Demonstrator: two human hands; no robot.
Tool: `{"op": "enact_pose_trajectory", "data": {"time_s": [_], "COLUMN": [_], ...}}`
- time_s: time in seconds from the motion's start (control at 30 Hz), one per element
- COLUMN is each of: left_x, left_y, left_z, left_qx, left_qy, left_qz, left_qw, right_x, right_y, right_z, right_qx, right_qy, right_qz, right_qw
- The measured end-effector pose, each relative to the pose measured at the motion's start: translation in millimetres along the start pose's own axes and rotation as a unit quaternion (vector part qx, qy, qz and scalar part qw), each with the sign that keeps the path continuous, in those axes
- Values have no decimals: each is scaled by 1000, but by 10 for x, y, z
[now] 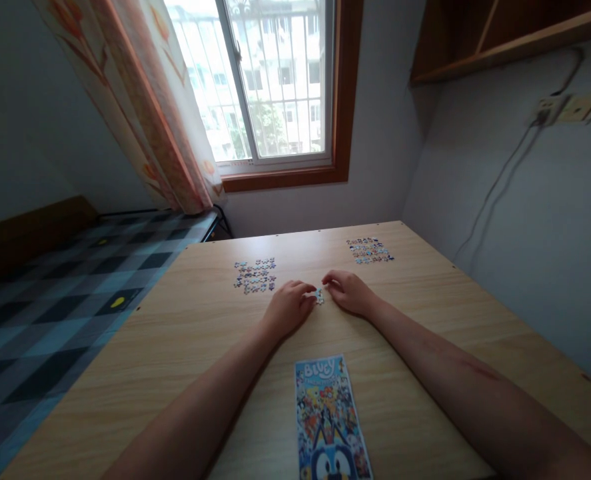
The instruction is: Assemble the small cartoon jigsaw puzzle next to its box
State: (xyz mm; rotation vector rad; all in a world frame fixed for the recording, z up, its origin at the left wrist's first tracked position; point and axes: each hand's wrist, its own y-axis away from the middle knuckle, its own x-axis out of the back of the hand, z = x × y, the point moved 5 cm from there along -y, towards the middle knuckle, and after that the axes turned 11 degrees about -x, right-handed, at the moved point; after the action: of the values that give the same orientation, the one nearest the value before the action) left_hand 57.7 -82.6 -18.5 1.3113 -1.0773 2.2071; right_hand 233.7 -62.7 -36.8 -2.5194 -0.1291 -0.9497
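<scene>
A small cluster of joined jigsaw pieces (pixel 320 296) lies on the wooden table between my two hands. My left hand (pixel 290 308) rests on its left side, with thumb and fingertips closed on the cluster's left edge. Just to the right, my right hand (pixel 348 292) lies on the table with curved fingers and a gap between thumb and index finger; nothing shows in it. Nearer to me lies a printed picture sheet (pixel 328 420) marked "BLUEY", with many cartoon figures and a large blue dog face.
Loose jigsaw pieces (pixel 255 275) lie in rows at the back left of the table (pixel 175 373). More loose pieces (pixel 370 251) sit at the back right. A bed with a checked cover (pixel 75 287) stands left; a wall with a cable (pixel 495 187) is right.
</scene>
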Motion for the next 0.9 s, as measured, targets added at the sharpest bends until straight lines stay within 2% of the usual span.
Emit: {"op": "enact_pose_trajectory", "data": {"time_s": [0.17, 0.37, 0.57, 0.9], "left_x": [-16, -77, -91, -65], "left_y": [-6, -27, -51, -47], "left_z": [5, -1, 6, 47], "left_qx": [-26, -45, -41, -38], "left_qy": [0, 2, 1, -26], "left_qz": [-19, -27, -34, -29], "left_qw": [999, 999, 999, 999], "right_x": [24, 32, -5, 22], "right_y": [24, 42, 36, 43], "right_z": [-76, -97, -81, -82], "right_qx": [51, 78, 79, 77], "right_qy": [-8, -6, 16, 14], "right_qz": [-19, -21, -52, -26], "right_qw": [998, 997, 995, 997]}}
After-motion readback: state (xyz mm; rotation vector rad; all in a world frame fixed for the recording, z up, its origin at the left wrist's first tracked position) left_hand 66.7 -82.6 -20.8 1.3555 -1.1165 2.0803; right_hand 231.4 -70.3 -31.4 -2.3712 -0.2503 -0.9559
